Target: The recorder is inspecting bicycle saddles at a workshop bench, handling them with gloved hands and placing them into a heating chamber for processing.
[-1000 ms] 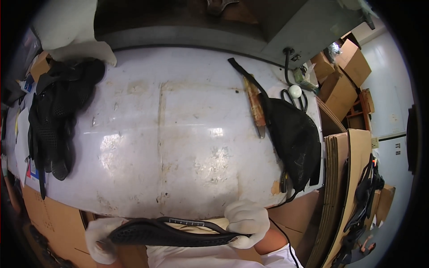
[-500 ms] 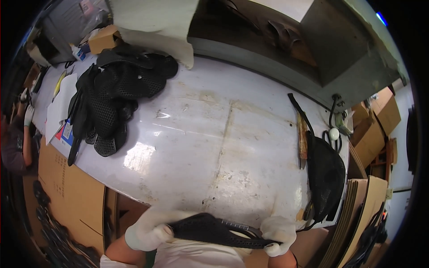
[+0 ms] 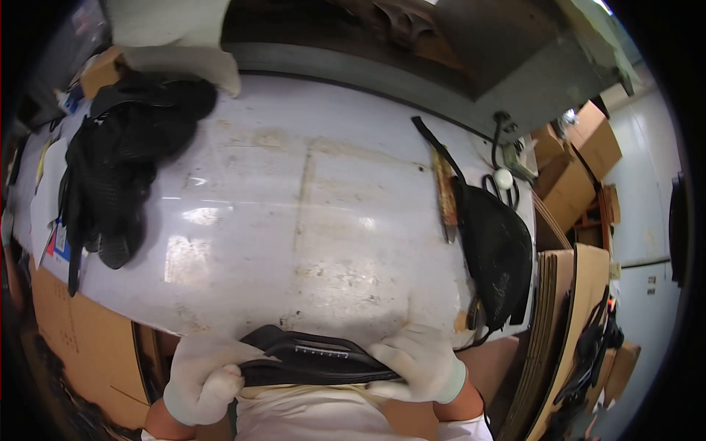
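Both gloved hands clamp one long black curved piece point(image 3: 312, 359) at the near edge of the desk point(image 3: 294, 220). The left hand point(image 3: 202, 378) has its grip curled tight round one end, while the right hand point(image 3: 419, 364) presses down over the other end. Beyond the left hand, up the desk, lies a heap of black mesh parts point(image 3: 118, 169). Past the right hand sit a black pouch point(image 3: 496, 250), a brown stick point(image 3: 445, 195) and scissors point(image 3: 504, 187).
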`<state>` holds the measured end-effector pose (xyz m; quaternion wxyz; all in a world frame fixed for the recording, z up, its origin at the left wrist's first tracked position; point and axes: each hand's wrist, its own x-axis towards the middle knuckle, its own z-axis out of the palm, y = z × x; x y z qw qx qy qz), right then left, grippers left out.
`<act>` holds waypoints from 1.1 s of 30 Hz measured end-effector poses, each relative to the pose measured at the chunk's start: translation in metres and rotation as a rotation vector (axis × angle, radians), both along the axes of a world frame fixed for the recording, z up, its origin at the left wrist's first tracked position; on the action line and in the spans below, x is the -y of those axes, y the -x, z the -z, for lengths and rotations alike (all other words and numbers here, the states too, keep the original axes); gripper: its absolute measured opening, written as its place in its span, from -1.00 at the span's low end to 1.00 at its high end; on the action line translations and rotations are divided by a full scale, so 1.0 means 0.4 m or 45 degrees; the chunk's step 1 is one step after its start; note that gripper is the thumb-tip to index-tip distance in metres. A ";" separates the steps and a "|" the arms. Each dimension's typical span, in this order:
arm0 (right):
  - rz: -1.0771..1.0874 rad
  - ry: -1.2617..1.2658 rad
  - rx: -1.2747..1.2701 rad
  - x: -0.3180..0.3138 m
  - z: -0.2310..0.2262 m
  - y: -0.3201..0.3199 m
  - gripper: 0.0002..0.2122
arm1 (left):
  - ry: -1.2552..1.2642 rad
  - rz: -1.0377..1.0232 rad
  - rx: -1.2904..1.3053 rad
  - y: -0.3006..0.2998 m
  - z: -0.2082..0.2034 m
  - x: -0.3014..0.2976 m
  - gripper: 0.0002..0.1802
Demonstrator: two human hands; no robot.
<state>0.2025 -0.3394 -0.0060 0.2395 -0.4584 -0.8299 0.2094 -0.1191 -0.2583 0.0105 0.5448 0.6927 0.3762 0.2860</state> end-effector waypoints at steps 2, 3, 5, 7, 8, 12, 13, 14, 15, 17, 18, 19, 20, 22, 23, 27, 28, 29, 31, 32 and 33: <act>0.122 -0.004 0.107 0.015 -0.005 0.035 -0.45 | -0.135 0.058 -0.012 -0.020 0.017 -0.007 -0.52; 0.205 -0.019 0.203 0.020 -0.006 0.046 -0.43 | -0.237 0.050 0.004 -0.037 0.026 -0.008 -0.48; 0.256 0.043 0.267 0.028 -0.003 0.054 -0.43 | -0.335 0.050 0.010 -0.048 0.033 0.003 -0.44; 0.197 0.149 0.323 0.027 0.007 0.050 -0.45 | -0.368 0.086 -0.022 -0.046 0.039 0.014 -0.36; 0.198 0.154 0.312 0.027 0.008 0.051 -0.45 | -0.363 0.090 -0.032 -0.047 0.045 0.014 -0.36; 0.231 0.153 0.225 0.026 -0.004 0.065 -0.45 | -0.347 0.084 0.056 -0.040 0.058 0.020 -0.36; 0.252 0.143 0.239 0.025 -0.007 0.070 -0.44 | -0.351 0.058 0.066 -0.041 0.057 0.021 -0.36; 0.254 0.137 0.219 0.021 -0.016 0.081 -0.44 | -0.350 0.078 0.038 -0.039 0.053 0.020 -0.38; 0.302 0.171 0.280 0.016 -0.026 0.094 -0.43 | -0.358 0.083 0.018 -0.040 0.053 0.021 -0.38; 0.341 0.195 0.294 0.008 -0.018 0.116 -0.42 | -0.399 0.184 -0.033 -0.035 0.052 0.027 -0.39; 0.362 0.103 0.294 0.008 -0.006 0.114 -0.44 | -0.364 0.172 -0.031 -0.028 0.050 0.032 -0.40; 0.389 0.015 0.293 0.011 0.007 0.114 -0.46 | -0.370 0.177 -0.066 -0.026 0.052 0.029 -0.40; 0.412 0.074 0.360 0.016 -0.007 0.123 -0.46 | -0.364 0.171 -0.072 -0.022 0.049 0.029 -0.40; 0.421 0.074 0.320 0.018 -0.018 0.132 -0.45 | -0.310 0.136 -0.137 -0.014 0.020 0.039 -0.44; 0.432 0.073 0.322 0.012 -0.021 0.136 -0.45 | -0.326 0.013 -0.080 -0.013 0.018 0.057 -0.54; 0.449 0.114 0.524 0.020 -0.088 0.181 -0.42 | -0.001 -0.314 -0.052 -0.003 -0.006 0.115 -0.40; 0.461 0.136 0.546 0.025 -0.087 0.187 -0.41 | -0.007 -0.220 -0.004 0.007 0.003 0.108 -0.57; 0.451 0.138 0.532 0.025 -0.087 0.192 -0.41 | -0.012 -0.126 0.048 0.016 0.007 0.101 -0.71; 0.482 0.012 0.548 0.025 -0.088 0.201 -0.41 | 0.071 -0.171 0.095 0.018 0.009 0.102 -0.73; 0.471 0.011 0.536 0.026 -0.093 0.204 -0.41 | 0.113 -0.185 0.162 0.022 0.014 0.104 -0.74; 0.463 0.019 0.550 0.027 -0.100 0.206 -0.51 | 0.154 -0.196 0.232 0.025 0.022 0.107 -0.75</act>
